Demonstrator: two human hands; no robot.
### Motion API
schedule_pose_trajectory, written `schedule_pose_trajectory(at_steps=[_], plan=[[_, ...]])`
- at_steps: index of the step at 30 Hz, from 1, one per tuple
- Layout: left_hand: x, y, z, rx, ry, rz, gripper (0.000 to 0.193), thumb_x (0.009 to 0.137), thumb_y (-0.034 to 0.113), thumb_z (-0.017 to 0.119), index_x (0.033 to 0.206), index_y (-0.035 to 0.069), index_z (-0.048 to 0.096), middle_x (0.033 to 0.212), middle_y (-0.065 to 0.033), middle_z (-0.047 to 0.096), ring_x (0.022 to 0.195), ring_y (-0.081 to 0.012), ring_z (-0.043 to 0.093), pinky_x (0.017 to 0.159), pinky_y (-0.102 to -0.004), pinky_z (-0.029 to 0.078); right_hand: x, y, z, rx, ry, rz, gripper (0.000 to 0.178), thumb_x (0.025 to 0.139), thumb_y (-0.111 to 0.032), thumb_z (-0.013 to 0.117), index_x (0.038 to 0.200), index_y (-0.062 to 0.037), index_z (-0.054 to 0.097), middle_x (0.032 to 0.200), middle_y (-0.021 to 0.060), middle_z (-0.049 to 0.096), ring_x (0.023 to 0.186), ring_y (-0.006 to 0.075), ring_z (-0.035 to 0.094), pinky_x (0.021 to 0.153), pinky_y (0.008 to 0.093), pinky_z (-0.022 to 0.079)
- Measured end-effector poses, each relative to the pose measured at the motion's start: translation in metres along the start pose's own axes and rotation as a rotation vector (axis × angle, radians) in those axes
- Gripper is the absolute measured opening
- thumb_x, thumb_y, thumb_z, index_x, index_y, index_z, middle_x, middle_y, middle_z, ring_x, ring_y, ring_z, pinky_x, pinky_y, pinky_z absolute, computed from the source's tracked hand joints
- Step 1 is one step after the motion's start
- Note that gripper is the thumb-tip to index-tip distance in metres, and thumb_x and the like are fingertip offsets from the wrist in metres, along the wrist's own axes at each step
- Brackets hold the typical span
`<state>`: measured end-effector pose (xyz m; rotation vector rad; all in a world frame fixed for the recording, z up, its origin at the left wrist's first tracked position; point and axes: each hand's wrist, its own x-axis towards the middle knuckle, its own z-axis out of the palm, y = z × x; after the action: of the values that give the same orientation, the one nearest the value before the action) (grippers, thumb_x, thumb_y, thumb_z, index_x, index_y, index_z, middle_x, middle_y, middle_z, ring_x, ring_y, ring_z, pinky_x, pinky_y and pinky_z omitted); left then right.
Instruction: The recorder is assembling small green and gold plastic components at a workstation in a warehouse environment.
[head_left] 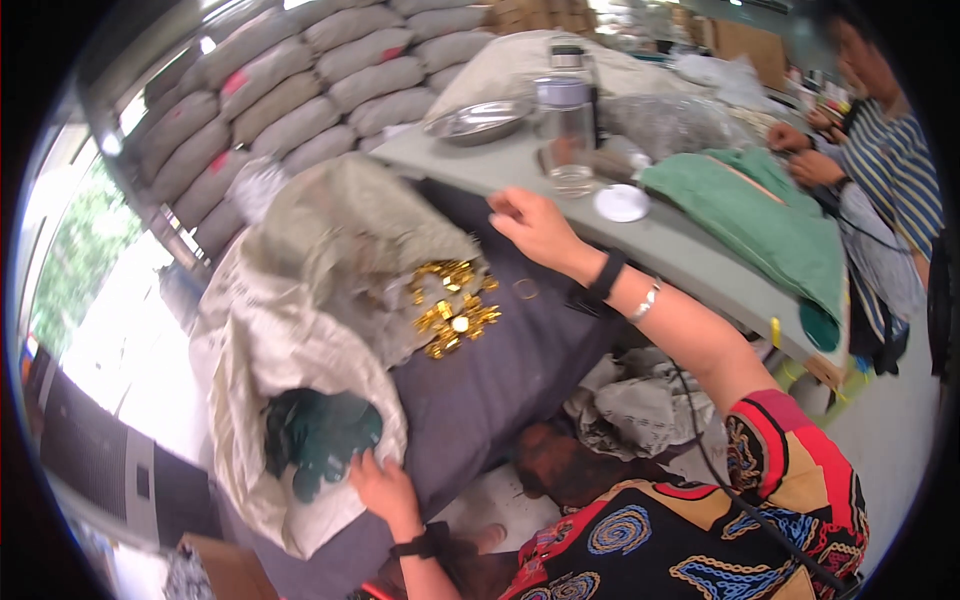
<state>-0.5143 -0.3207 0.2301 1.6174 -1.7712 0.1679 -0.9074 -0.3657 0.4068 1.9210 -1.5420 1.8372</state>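
Note:
My left hand (385,488) is at the rim of a white woven sack (240,440), fingers apart beside the dark green, smooth, flat-looking pieces (325,435) inside. Whether its fingertips touch them is unclear. My right hand (535,228) is raised near the edge of the grey table (470,175), with its fingers curled in; anything inside them is hidden. Shiny gold-coloured small parts (455,305) lie in a heap at the mouth of a beige sack (350,220). A single thin gold ring (525,289) rests apart from them on the dark cloth (480,380).
On the table stand a lidded clear jar (569,150), a metal dish (478,122), a white round lid (621,203) and a green cloth bag (750,220). A co-worker in stripes (890,150) works at far right. Stacked sacks (300,90) fill the back. Crumpled sacks (640,405) lie below the table.

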Motion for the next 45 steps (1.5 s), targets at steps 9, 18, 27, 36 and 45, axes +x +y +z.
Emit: schedule_pose_trajectory(at_steps=[9, 18, 27, 36, 45], plan=[[-0.001, -0.002, -0.014, 0.029, 0.025, -0.031, 0.035, 0.078, 0.013, 0.062, 0.109, -0.003, 0.06, 0.122, -0.0247, 0.054, 0.109, -0.0415, 0.05, 0.092, -0.0474, 0.042, -0.046, 0.041, 0.111, -0.114, -0.626, 0.134, 0.03, 0.08, -0.015, 0.06, 0.105, 0.0027, 0.063, 0.099, 0.0229, 0.065, 0.093, 0.0353, 0.063, 0.083, 0.042, 0.049], [0.0, 0.003, -0.013, 0.018, 0.004, -0.054, 0.036, 0.079, 0.015, 0.062, 0.111, -0.002, 0.06, 0.122, -0.0234, 0.053, 0.11, -0.0403, 0.049, 0.091, -0.0474, 0.042, -0.009, 0.038, 0.23, -0.041, -0.858, -0.089, 0.027, 0.078, -0.01, 0.054, 0.099, 0.0006, 0.067, 0.094, 0.0208, 0.068, 0.089, 0.0359, 0.065, 0.079, 0.041, 0.05], [0.012, 0.027, -0.005, -0.108, -0.007, 0.009, 0.036, 0.076, 0.012, 0.064, 0.109, -0.001, 0.058, 0.12, -0.0238, 0.053, 0.108, -0.0411, 0.05, 0.088, -0.0475, 0.044, 0.093, 0.212, 0.298, -0.822, -0.788, -0.266, 0.03, 0.087, -0.019, 0.046, 0.087, -0.0026, 0.071, 0.091, 0.0182, 0.069, 0.081, 0.032, 0.068, 0.069, 0.0434, 0.054], [0.008, 0.001, -0.019, -0.009, -0.021, -0.087, 0.037, 0.075, 0.009, 0.063, 0.109, -0.002, 0.058, 0.12, -0.0229, 0.054, 0.107, -0.0409, 0.05, 0.088, -0.0467, 0.043, 0.136, 0.104, 0.249, -0.979, -0.691, -0.139, 0.036, 0.085, -0.023, 0.053, 0.116, -0.0061, 0.062, 0.115, 0.0194, 0.062, 0.105, 0.0334, 0.06, 0.086, 0.0419, 0.048], [0.008, 0.016, -0.021, -0.035, -0.048, -0.06, 0.037, 0.074, 0.008, 0.062, 0.109, -0.002, 0.058, 0.12, -0.0241, 0.053, 0.105, -0.0414, 0.05, 0.088, -0.0463, 0.044, 0.112, 0.229, 0.286, -0.726, -0.772, -0.371, 0.043, 0.09, -0.028, 0.051, 0.121, 0.0016, 0.056, 0.117, 0.0192, 0.061, 0.111, 0.0328, 0.056, 0.094, 0.0432, 0.042]])
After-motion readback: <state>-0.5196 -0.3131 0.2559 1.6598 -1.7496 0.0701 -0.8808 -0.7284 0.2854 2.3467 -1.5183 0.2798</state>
